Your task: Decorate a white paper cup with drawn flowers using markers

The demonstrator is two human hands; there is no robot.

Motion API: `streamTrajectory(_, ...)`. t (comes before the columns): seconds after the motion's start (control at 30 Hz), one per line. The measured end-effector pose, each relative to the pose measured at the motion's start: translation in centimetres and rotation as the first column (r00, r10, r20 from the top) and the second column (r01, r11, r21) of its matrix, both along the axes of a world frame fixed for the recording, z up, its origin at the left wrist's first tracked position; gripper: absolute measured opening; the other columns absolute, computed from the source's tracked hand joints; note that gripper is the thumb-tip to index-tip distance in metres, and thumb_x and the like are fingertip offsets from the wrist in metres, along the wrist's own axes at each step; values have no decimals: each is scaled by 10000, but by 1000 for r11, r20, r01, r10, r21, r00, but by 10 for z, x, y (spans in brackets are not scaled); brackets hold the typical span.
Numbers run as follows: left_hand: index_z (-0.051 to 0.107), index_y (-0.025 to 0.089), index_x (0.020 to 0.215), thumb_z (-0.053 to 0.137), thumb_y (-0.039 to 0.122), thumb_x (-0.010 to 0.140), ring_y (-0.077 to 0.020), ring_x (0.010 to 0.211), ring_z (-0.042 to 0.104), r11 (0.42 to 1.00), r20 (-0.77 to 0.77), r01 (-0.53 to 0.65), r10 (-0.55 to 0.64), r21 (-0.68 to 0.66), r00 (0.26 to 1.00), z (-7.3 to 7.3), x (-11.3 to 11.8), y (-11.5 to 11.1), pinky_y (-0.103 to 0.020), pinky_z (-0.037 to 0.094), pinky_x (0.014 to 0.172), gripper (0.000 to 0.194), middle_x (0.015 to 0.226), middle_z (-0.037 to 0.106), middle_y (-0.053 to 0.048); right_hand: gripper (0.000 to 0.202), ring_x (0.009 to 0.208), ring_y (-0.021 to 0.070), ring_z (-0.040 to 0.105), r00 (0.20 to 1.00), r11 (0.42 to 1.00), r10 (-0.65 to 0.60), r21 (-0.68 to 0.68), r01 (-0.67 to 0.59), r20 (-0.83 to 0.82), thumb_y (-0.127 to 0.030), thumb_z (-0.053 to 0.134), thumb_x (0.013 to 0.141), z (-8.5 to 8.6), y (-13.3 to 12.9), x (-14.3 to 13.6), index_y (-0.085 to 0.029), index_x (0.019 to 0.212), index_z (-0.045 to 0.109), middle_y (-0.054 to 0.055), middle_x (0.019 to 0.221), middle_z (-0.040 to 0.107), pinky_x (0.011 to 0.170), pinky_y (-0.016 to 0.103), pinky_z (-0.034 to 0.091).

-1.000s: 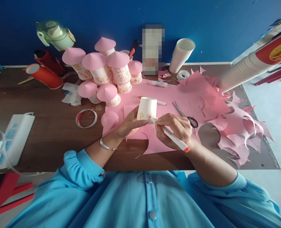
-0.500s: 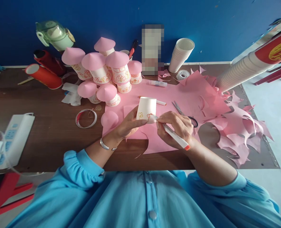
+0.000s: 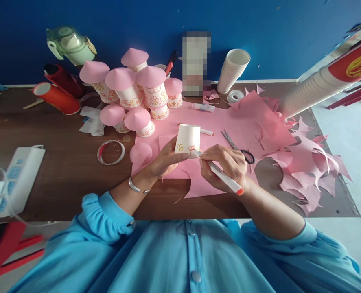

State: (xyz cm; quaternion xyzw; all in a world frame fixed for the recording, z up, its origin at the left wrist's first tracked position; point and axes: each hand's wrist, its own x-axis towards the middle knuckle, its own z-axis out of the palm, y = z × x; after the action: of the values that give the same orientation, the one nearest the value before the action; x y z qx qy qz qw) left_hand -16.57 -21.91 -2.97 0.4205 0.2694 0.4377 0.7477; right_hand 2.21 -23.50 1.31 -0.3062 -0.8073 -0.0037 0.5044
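Note:
My left hand [image 3: 169, 158] is closed around a white paper cup [image 3: 188, 136], which is upside down and bears a yellow flower and a red flower near its rim. In my right hand [image 3: 224, 165] is a white marker [image 3: 226, 178] with a red end, its tip at the cup beside the red flower. Behind the cup lies another marker [image 3: 207, 132], partly hidden. Black-handled scissors [image 3: 237, 147] rest just beyond my right hand. Several decorated cups with pink cone roofs [image 3: 121, 79] stand to the left, beyond my left hand.
Pink paper [image 3: 223, 118] covers the middle, with cut scraps [image 3: 311, 162] at right. White cup stacks [image 3: 233, 69] stand behind. A tape roll [image 3: 110, 152], a red can [image 3: 56, 97], a green bottle [image 3: 72, 45] and a power strip [image 3: 21, 179] are at left.
The marker's tip in my right hand has moved slightly down, and the red flower has a little more line below it. My left hand stays on the cup.

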Motion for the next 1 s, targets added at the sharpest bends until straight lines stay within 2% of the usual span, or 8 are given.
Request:
streamTrajectory(0.17, 680, 243, 1175, 858, 342, 769, -208, 967, 671, 1000, -6, -4, 4, -3, 1000, -2, 0, 0, -355, 507, 906, 454, 1031, 727, -35, 191, 551, 111, 667, 1000, 1000, -5, 1, 5, 22, -53, 586, 881, 0, 0, 0, -236, 927, 556, -46, 689, 675, 508, 230, 530)
streamTrajectory(0.37, 684, 255, 1179, 828, 349, 810, -231, 1039, 696, 1000, 22, 20, -20, 9, 1000, -3, -1, 0, -367, 516, 939, 407, 1074, 751, -40, 223, 538, 111, 658, 1000, 1000, -20, 14, 19, 10, -24, 591, 860, 1, 1, 0, -234, 927, 557, -46, 673, 667, 492, 231, 509)
streamTrajectory(0.53, 686, 244, 1182, 841, 385, 793, -253, 1077, 700, 1000, 4, -1, 1, 0, 1000, -2, -1, -1, -381, 518, 945, 442, 1090, 756, -56, 231, 523, 112, 640, 999, 999, -39, 10, 39, 19, -12, 580, 851, 2, 1, 1, -232, 913, 551, -47, 658, 657, 487, 236, 492)
streamTrajectory(0.77, 671, 237, 1197, 839, 386, 791, -252, 1062, 697, 1000, 4, 11, -11, 0, 1000, 2, 0, -1, -384, 515, 943, 464, 1119, 748, -67, 224, 533, 117, 644, 1000, 1000, -15, -7, 15, 23, -23, 563, 849, 0, -1, 1, -234, 923, 550, -44, 674, 654, 487, 240, 480)
streamTrajectory(1.0, 696, 240, 1176, 834, 343, 805, -206, 989, 693, 1000, 19, 6, -7, 25, 1000, -2, 0, 0, -347, 524, 914, 410, 1076, 751, -55, 234, 534, 110, 645, 1000, 1000, 0, -15, 1, 18, -30, 578, 839, 0, -1, 0, -244, 926, 544, -57, 664, 643, 499, 227, 489)
